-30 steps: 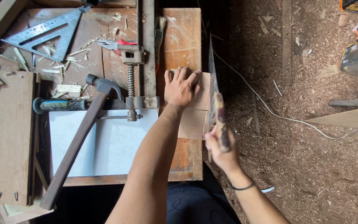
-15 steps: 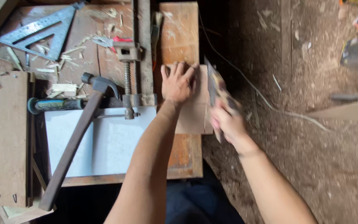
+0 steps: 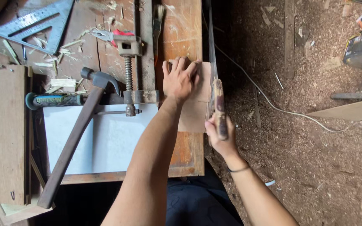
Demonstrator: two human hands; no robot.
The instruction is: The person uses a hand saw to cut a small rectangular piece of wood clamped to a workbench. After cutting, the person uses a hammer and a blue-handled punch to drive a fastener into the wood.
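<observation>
My left hand lies flat, fingers spread, on a thin pale wooden board that sticks out past the right edge of the workbench. My right hand grips the wooden handle of a hand saw. The saw blade runs away from me along the board's right edge, close to my left fingertips.
A screw clamp stands left of my left hand. A claw hammer lies across a white sheet. A metal speed square rests at the far left, a wooden block nearer. Sawdust floor with a white cable lies right.
The saw has travelled forward along the board's edge, and my right hand moved with it toward the bench. My left hand stays pressed on the board.
</observation>
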